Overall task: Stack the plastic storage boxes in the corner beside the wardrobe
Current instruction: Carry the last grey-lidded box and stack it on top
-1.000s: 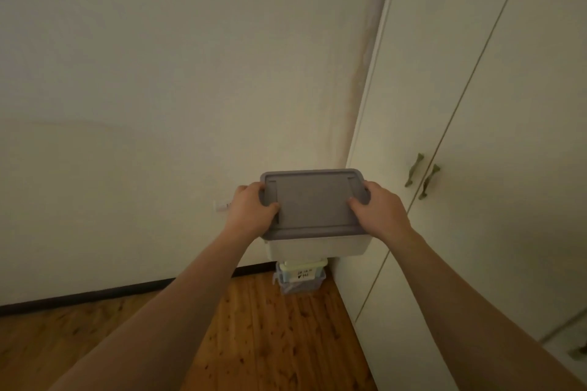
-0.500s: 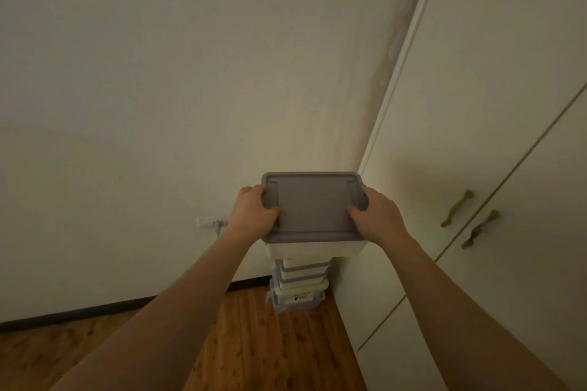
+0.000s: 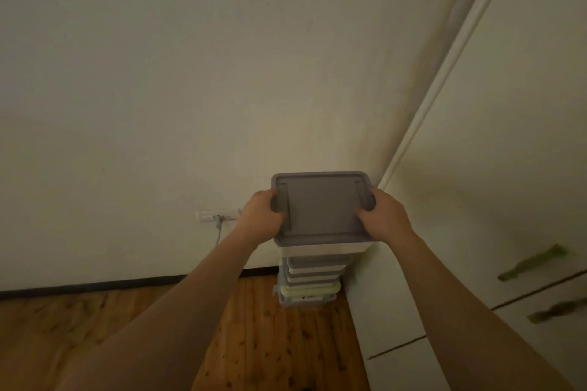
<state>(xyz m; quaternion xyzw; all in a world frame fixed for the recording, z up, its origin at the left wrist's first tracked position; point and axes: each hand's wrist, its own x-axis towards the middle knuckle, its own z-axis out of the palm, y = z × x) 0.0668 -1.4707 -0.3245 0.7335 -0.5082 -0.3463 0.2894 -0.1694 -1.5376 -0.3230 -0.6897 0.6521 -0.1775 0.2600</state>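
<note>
I hold a white plastic storage box with a grey lid (image 3: 320,205) out in front of me. My left hand (image 3: 262,216) grips its left end and my right hand (image 3: 382,216) grips its right end, thumbs on the lid. Right below it stands a stack of several boxes (image 3: 313,276) on the floor, in the corner between the wall and the white wardrobe (image 3: 476,200). Grey-lidded boxes are at the stack's top, a pale green lid and a bluish clear box at the bottom. Whether the held box touches the stack is hidden.
A white wall socket with a grey cable (image 3: 217,217) sits on the wall left of my left hand. A dark skirting board (image 3: 95,286) runs along the wall. Wooden floorboards (image 3: 270,343) lie below. Two dark wardrobe handles (image 3: 536,286) show at the right.
The view has moved closer to the corner and tilted, so more of the stack shows under the held box. Both hands keep the same grip on the box.
</note>
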